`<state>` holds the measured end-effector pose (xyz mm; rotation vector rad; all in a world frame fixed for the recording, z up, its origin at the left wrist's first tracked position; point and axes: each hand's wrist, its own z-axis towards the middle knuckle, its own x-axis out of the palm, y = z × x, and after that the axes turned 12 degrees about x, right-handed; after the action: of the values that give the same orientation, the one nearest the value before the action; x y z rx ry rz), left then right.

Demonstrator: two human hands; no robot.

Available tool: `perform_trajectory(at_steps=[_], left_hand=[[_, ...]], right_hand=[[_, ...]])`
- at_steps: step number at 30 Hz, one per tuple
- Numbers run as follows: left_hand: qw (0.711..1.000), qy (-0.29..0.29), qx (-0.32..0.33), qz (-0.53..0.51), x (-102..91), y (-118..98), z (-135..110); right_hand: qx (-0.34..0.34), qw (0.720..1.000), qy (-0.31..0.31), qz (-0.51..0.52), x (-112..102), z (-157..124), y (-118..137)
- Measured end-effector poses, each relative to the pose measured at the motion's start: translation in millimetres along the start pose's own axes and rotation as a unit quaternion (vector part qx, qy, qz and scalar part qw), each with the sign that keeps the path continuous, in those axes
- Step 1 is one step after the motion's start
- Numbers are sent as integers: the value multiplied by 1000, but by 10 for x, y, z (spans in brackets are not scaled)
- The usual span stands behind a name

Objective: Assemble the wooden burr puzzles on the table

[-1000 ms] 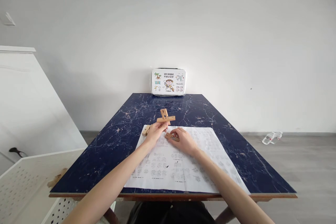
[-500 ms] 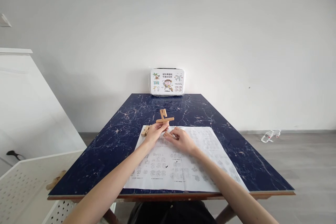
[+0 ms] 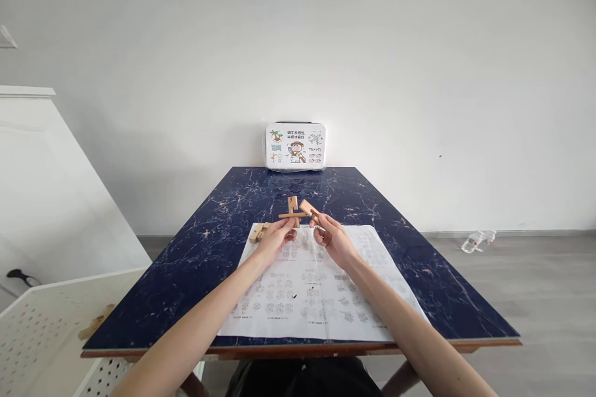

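Note:
My left hand (image 3: 278,237) is closed on a pair of crossed wooden puzzle pieces (image 3: 292,204), one upright with a dark mark and a notch, the other lying level across it. Between the fingertips of my right hand (image 3: 334,239) is another notched wooden puzzle piece (image 3: 308,207), tilted, its end close beside the crossed pair. I cannot tell whether they touch. Both hands are above a printed instruction sheet (image 3: 321,298) with rows of small diagrams. Several loose wooden pieces (image 3: 256,234) lie at the sheet's upper left corner, just left of my left hand.
The dark blue marbled table (image 3: 195,273) has a white cartoon-printed case (image 3: 295,146) at its back, against the wall. A white perforated basket (image 3: 41,329) stands below on the left, beside a white cabinet (image 3: 56,186). Clear plastic bottles (image 3: 478,240) lie on the floor at right.
My right hand has raised its wooden piece from low over the sheet up beside the crossed pieces. The pieces in my left hand have turned slightly and shifted a little right.

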<state>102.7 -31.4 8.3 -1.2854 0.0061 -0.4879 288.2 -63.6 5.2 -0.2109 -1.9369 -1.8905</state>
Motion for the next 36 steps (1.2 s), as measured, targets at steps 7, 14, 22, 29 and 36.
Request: perform_trajectory(at_steps=[7, 14, 22, 29, 36], left_hand=[[998, 11, -26, -49, 16, -7, -7], [995, 36, -39, -90, 43, -24, -16], [998, 35, -25, -52, 12, 26, -4], [999, 39, -17, -17, -5, 46, 2], [998, 39, -25, -40, 16, 9, -8]], right_hand=[[-15, 999, 23, -22, 28, -23, -13], [-24, 999, 19, -26, 28, -20, -13], [-34, 998, 17, -43, 35, -14, -30], [-58, 997, 11, -48, 21, -10, -55], [-46, 998, 2, -44, 23, -12, -54]])
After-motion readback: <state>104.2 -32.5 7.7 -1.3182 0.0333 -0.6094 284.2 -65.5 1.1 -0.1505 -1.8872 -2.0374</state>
